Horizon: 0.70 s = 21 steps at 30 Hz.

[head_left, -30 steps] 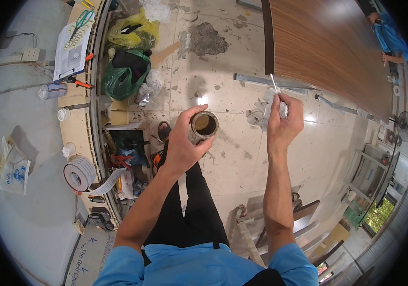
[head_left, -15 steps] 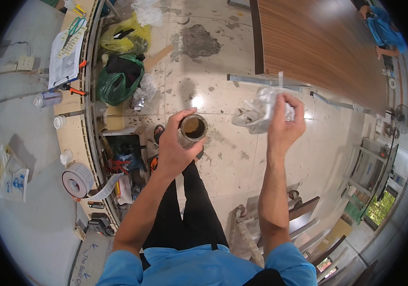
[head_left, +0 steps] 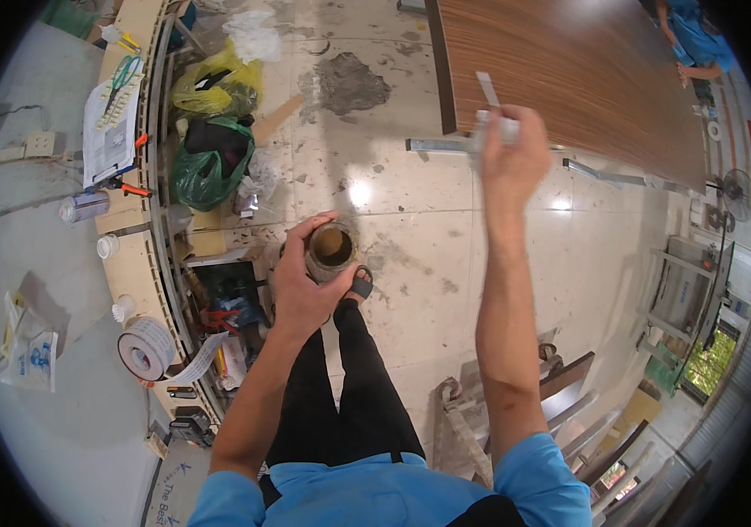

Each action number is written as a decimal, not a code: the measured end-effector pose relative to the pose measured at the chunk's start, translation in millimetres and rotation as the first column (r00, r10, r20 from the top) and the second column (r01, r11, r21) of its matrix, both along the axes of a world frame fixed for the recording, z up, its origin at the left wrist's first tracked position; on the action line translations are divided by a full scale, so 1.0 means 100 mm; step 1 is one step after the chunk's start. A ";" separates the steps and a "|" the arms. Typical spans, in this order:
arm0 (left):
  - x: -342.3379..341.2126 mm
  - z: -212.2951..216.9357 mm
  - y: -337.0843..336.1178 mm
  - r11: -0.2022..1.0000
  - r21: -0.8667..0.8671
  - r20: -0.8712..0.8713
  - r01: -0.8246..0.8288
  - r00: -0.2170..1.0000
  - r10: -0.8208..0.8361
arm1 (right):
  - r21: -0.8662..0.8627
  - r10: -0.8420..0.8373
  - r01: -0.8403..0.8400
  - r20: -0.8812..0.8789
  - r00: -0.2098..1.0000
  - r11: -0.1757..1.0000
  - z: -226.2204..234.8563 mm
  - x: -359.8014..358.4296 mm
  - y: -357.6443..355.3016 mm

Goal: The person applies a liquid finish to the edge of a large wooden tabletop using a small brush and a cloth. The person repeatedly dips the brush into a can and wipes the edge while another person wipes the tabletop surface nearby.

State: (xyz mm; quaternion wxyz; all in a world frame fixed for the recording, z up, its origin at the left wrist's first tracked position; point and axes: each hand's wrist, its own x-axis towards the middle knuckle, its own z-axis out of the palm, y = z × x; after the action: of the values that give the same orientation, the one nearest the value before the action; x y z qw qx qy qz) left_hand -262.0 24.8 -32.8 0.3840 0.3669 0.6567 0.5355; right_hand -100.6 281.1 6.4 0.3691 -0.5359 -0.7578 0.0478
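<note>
Green bag point(head_left: 204, 167), yellow bag point(head_left: 217, 83), tape roll point(head_left: 144, 348), perhaps a wooden panel point(head_left: 569, 79)

Open grimy jar point(head_left: 332, 250) upright; white stick point(head_left: 488, 90) raised.

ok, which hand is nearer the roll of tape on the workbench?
Left. The left hand holds an open can just right of the bench edge, above and right of the tape roll. The right hand is raised far across the floor, gripping a white stick.

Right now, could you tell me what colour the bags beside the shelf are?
Green bag and yellow bag, head view.
</note>
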 end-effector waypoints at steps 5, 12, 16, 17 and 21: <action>0.07 -0.03 -0.03 0.998 -0.056 0.070 -0.017 0.997 0.021 | -0.031 0.445 -0.455 -0.158 0.882 0.890 -0.04 -0.65 -0.63; 0.03 -0.09 -0.28 0.987 -0.164 0.070 -0.004 0.997 0.015 | -0.376 0.219 -0.452 -0.521 0.825 0.809 -0.31 -0.33 -1.17; 0.02 -0.15 -0.35 0.996 -0.083 -0.014 -0.008 1.000 0.007 | -0.815 -0.756 -0.286 -0.577 0.309 0.504 -0.67 0.24 -1.02; 0.02 -0.16 -0.37 0.997 -0.075 -0.010 -0.012 1.000 0.012 | -0.744 -0.735 -0.358 -0.650 0.191 0.564 -0.70 0.35 -0.93; 0.02 -0.16 -0.40 0.996 -0.083 0.054 -0.031 0.998 0.036 | -0.558 -0.674 -0.444 -0.722 -0.159 0.702 -0.64 0.34 -0.47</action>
State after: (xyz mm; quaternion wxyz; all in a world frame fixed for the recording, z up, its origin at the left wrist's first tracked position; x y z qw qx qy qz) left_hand -259.8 -14.9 -49.1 0.4078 0.3247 0.6733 0.5243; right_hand -66.7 233.8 -57.9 0.5738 -0.4679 -0.0495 0.6703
